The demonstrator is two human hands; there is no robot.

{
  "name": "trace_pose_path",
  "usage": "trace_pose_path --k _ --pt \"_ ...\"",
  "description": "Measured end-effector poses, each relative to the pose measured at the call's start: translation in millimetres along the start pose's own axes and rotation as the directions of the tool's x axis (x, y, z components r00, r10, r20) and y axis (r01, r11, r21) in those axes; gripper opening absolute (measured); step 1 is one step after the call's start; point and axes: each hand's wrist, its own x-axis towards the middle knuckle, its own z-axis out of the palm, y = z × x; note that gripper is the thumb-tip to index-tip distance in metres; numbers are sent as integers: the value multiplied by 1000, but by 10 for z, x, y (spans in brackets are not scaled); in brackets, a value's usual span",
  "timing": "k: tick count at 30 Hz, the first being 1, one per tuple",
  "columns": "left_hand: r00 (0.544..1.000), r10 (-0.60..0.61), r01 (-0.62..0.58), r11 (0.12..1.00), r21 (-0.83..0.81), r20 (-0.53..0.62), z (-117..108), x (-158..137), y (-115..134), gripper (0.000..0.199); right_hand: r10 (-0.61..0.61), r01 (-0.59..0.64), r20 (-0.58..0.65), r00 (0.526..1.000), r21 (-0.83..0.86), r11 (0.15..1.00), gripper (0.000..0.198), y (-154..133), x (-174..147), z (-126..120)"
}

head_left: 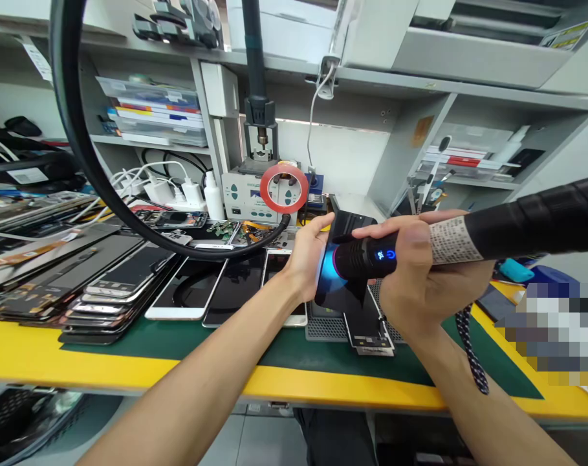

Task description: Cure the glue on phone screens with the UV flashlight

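My left hand is closed on the edge of a dark phone screen, held up and tilted above the bench. My right hand is wrapped around a black flashlight with a paper label and a small lit blue display. Its head points at the phone screen from close by, and a blue glow falls on the glass next to my left fingers. Below, a loose display panel lies on a grey perforated mat. A patterned wrist cord hangs under my right hand.
Phones lie in a row on the green mat, among them a white-framed phone and a black phone. Stacked screens stand left. A black hose arcs across. Behind are a control box and red tape roll.
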Motion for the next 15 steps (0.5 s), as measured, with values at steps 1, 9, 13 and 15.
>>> trace_pose_path --k 1,9,13,15 --pt "1000 -1 1 1000 2 -2 -3 -1 1 42 3 -3 -10 1000 6 1000 15 0 1 11" --pt "1000 6 -6 999 37 2 -1 4 4 42 39 -47 -103 994 -78 996 12 -68 44 39" --pt "999 -47 46 995 83 14 -28 4 6 45 -9 -11 -208 978 -95 995 12 -38 106 44" --pt "993 -104 98 989 108 48 -30 -5 4 49 -43 21 -256 966 -89 996 13 -9 153 50"
